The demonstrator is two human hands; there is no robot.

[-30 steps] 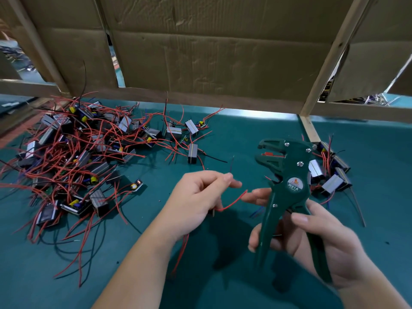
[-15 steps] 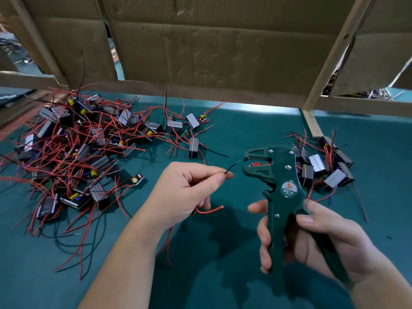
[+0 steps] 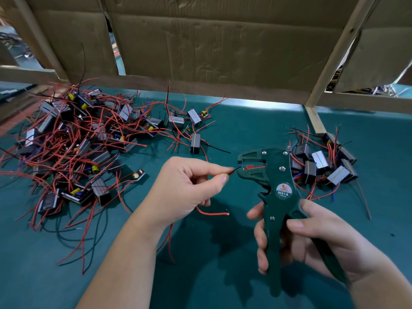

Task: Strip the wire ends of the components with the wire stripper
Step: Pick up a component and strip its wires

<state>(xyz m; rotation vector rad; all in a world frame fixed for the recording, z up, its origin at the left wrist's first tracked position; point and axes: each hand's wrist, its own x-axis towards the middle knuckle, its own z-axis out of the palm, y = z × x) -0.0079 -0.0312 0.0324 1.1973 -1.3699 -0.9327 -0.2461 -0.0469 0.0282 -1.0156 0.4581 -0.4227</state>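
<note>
My right hand grips the handles of a dark green wire stripper, held upright with its jaws pointing left. My left hand pinches a thin black wire between thumb and forefinger, and the wire's tip sits in the stripper's jaws by the red insert. A red wire of the same component hangs out below my left hand. The component's body is hidden inside my left palm.
A big tangled pile of components with red and black wires covers the left of the green table. A smaller group of components lies right of the stripper. A cardboard wall on a wooden frame closes the back.
The red wire left the stripper and now hangs below my left hand. My left hand brought the black wire's tip into the jaws, and the stripper turned more upright.
</note>
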